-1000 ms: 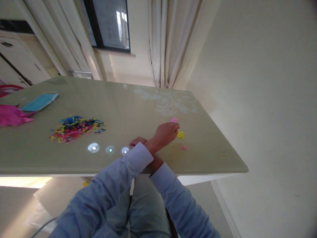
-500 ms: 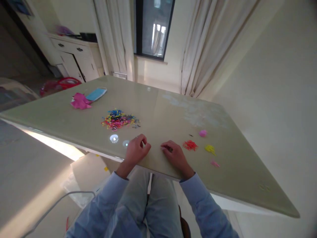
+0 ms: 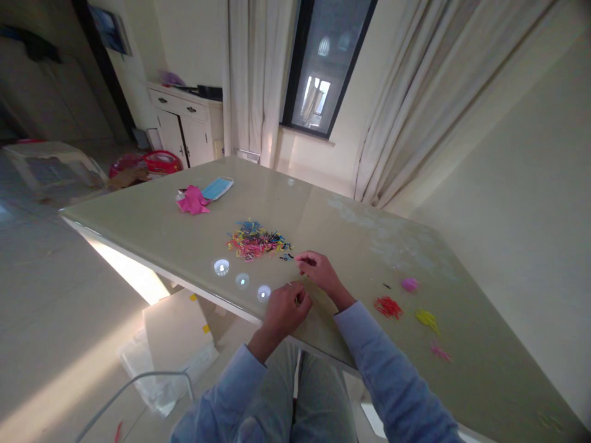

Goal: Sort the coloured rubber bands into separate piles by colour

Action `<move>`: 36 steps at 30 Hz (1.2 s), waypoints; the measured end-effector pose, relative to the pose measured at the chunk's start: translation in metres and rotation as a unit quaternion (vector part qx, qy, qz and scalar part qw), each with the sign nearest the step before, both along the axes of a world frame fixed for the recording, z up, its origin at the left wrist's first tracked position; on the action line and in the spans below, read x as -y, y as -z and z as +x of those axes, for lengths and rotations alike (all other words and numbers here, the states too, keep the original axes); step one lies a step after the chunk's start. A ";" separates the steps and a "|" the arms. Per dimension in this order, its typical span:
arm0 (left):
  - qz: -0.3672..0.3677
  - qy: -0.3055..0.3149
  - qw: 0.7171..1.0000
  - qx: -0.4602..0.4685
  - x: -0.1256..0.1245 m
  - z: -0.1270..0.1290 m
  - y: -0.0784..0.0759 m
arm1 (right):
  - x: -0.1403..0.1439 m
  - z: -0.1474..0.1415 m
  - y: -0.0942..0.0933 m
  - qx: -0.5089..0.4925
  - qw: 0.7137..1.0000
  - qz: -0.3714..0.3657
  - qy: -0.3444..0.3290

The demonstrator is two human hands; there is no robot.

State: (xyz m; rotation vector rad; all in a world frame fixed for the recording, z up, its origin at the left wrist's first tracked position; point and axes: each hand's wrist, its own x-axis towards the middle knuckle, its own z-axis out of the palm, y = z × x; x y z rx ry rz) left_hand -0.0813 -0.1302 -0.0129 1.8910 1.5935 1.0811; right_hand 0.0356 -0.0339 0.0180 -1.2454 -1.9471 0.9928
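Observation:
A mixed pile of small coloured strips, perhaps elastic bands (image 3: 258,240), lies on the table. My right hand (image 3: 321,271) is at the pile's right edge, beside a few loose dark pieces (image 3: 286,256). Its thumb and fingertips are pinched together; anything between them is too small to make out. Nearer the table's front edge, my left hand (image 3: 287,307) is curled with thumb and index finger together, and I cannot see what it holds. To the right are small heaps of red pieces (image 3: 388,306), yellow pieces (image 3: 427,320), pink pieces (image 3: 440,352) and purple pieces (image 3: 410,284), with a single dark piece (image 3: 386,285) near the red.
A blue face mask (image 3: 218,188) and a crumpled pink wrapper (image 3: 193,200) lie at the table's back left. The glossy table (image 3: 138,221) reflects several lamps. Below its front edge stand a cardboard sheet (image 3: 178,329) and a plastic bag (image 3: 159,394).
My right hand has moved left and forward to the edge of the mixed pile. My left hand stays curled near the table edge. The camera view has turned left.

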 end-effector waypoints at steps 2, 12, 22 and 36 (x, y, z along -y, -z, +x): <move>-0.001 -0.011 1.000 0.004 0.000 0.001 0.001 | -0.017 -0.017 0.003 0.049 0.998 0.024 -0.007; -0.016 -0.004 1.000 -0.003 -0.001 0.003 0.002 | -0.051 -0.062 0.009 0.212 0.973 0.087 -0.019; -0.022 0.006 1.000 -0.005 -0.001 0.001 -0.003 | -0.051 -0.071 -0.001 0.322 0.937 0.130 -0.048; -0.022 -0.004 1.000 -0.004 -0.002 0.002 0.000 | -0.041 -0.070 -0.003 0.416 0.888 0.169 -0.104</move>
